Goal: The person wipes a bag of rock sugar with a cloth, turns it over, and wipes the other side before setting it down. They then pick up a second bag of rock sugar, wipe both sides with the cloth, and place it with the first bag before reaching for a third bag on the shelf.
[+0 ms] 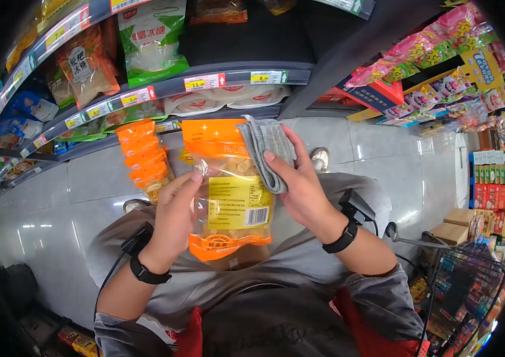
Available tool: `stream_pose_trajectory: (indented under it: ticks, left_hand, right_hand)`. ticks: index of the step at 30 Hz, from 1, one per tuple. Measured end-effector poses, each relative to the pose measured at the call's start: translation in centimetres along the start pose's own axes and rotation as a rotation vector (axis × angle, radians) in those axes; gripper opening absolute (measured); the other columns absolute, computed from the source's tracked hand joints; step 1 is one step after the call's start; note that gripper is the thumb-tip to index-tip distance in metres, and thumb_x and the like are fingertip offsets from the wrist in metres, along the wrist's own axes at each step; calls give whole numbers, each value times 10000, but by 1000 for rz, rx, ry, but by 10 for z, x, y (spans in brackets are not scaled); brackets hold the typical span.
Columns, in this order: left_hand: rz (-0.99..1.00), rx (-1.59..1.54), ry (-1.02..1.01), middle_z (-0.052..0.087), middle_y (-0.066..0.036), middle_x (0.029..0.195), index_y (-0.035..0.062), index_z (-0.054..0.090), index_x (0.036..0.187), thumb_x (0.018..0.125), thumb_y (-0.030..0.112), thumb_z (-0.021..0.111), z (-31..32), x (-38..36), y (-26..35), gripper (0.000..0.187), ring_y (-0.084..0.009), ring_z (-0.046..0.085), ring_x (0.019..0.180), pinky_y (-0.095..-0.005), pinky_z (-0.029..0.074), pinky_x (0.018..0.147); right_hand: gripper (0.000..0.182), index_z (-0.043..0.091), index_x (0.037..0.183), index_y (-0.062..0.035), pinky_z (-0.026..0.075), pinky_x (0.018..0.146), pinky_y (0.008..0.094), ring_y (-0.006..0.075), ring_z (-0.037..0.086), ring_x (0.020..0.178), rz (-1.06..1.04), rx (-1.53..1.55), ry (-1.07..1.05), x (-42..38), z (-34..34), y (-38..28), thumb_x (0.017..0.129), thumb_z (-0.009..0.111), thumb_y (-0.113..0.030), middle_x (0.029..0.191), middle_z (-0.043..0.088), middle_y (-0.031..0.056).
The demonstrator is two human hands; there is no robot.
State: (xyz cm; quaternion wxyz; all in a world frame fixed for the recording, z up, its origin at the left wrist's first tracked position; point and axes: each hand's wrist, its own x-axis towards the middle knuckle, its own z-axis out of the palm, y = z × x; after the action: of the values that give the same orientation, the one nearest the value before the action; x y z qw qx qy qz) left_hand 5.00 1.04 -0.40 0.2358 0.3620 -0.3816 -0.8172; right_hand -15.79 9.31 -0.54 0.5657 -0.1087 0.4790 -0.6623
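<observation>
An orange and clear plastic food bag (221,184) with a yellow label and barcode is held upright in front of me. My left hand (176,205) grips its left edge, thumb on the front. At the bag's upper right, my right hand (303,184) is closed on a folded grey cloth (267,149), which lies against the bag's corner. The fingers behind the bag and cloth are hidden. Beyond my left hand, several similar orange packets (144,153) stand in a row on the floor by the shelf.
Shelves (216,71) with price tags and bagged goods, including a green and white bag (150,41), run along the front and left. A candy display (431,77) stands at the right. A wire cart (466,268) and cardboard boxes (452,229) are at lower right.
</observation>
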Motion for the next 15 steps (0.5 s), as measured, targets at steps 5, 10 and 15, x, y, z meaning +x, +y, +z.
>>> stream_pose_trajectory:
  ticks: [5, 10, 15]
  left_hand:
    - [49, 154, 129, 705, -87, 1099, -6, 649, 1166, 1050, 304, 491, 1, 1, 7, 367, -152, 669, 999, -313, 548, 808]
    - [61, 113, 156, 715, -66, 1090, 48, 658, 1105, 1048, 366, 497, -1, 5, 3, 360, -131, 671, 955, -282, 536, 791]
    - [80, -42, 143, 699, -54, 1068, 87, 614, 993, 1051, 354, 492, -10, 7, -4, 300, -127, 671, 931, -311, 567, 751]
  right_hand:
    - [656, 286, 1518, -128, 464, 1029, 326, 160, 536, 1241, -95, -94, -28, -2, 4, -5, 963, 630, -65, 1385, 524, 78]
    - [689, 257, 1519, -97, 466, 1034, 329, 181, 541, 1243, -153, -102, -18, -1, 6, -8, 945, 635, -38, 1369, 525, 117]
    - [675, 271, 1523, -109, 476, 1028, 328, 182, 552, 1235, -188, -60, -48, -7, 15, -18, 950, 616, -21, 1379, 524, 112]
